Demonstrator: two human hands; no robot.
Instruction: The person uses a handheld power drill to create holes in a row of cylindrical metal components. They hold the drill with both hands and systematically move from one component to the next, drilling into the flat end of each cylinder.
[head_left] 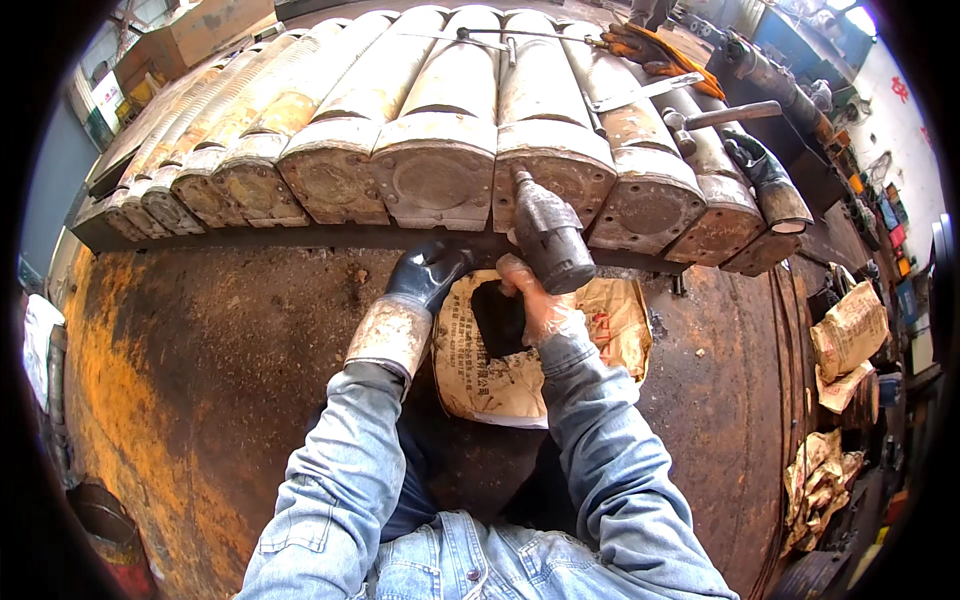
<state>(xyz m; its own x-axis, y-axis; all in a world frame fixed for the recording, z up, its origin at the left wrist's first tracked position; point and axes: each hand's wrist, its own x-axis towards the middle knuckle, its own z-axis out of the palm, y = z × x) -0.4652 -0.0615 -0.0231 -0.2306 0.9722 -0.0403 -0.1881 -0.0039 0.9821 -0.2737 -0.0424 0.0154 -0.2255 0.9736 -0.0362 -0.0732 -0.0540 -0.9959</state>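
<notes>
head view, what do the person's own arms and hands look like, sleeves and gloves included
Both sleeves are faded light-blue denim, creased and reaching to the wrists. The left hand wears a glossy black glove with a pale gauntlet cuff stained brown. The right hand seems to wear a thin, wrinkled, see-through glove.

My view is bright in the middle and closed in by black corners. White glare (862, 20) at the upper right hazes its surroundings. Light from above nearly bleaches the pale cylinders (452, 70), which bend with the lens. My sleeves (335, 465) and power tool (552, 240) look crisp, the rim softer.
</notes>
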